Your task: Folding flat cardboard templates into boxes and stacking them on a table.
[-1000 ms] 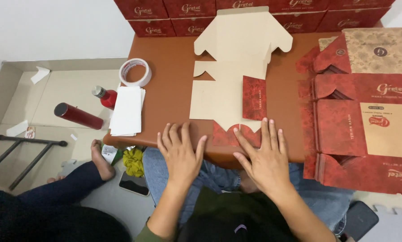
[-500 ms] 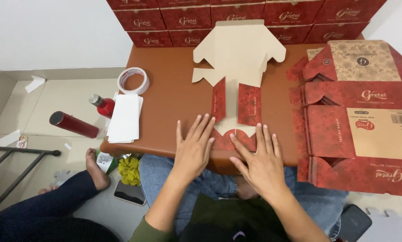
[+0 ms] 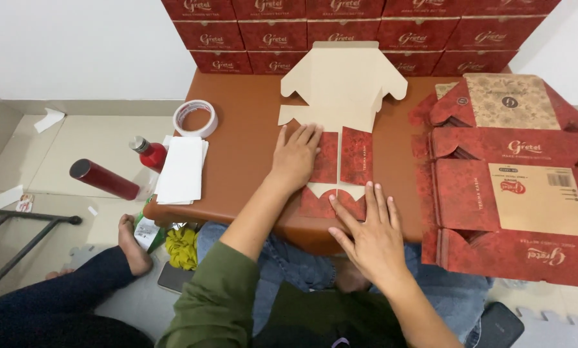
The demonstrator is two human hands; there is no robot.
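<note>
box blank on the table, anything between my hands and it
Nothing visible. The left hand lies flat on the box blank, pressing a folded red panel; the right hand rests on its near flaps at the table edge.

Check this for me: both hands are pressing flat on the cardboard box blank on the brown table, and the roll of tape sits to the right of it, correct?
Not quite. In the head view the roll of tape sits to the left of the cardboard box blank, not the right. The rest holds: the left hand and right hand both press flat on the blank on the brown table.
</note>
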